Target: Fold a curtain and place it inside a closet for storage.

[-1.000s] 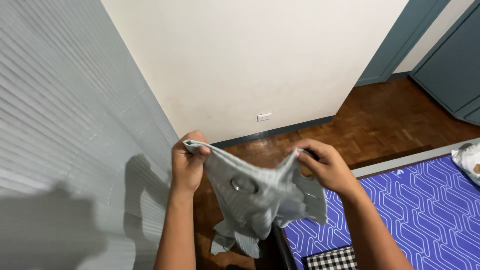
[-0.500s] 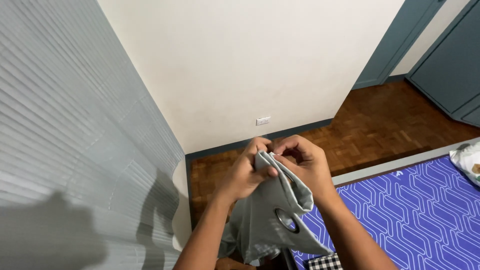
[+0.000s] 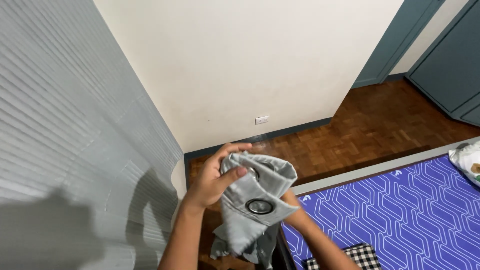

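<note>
Grey curtain [image 3: 252, 200] with metal ring: left hand [image 3: 215, 177] grips the folded top; right hand [image 3: 295, 210], hidden beneath, grip unclear. Keep folds aligned.

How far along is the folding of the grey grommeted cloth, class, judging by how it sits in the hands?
Done: the grey cloth is doubled over into a bundle, one metal ring facing out. In hand: the left hand grips the top fold, thumb pressed on it; the right hand is hidden beneath the cloth. Left: loose ends hang unfolded below, and nothing rests on the purple patterned mattress yet.
</note>
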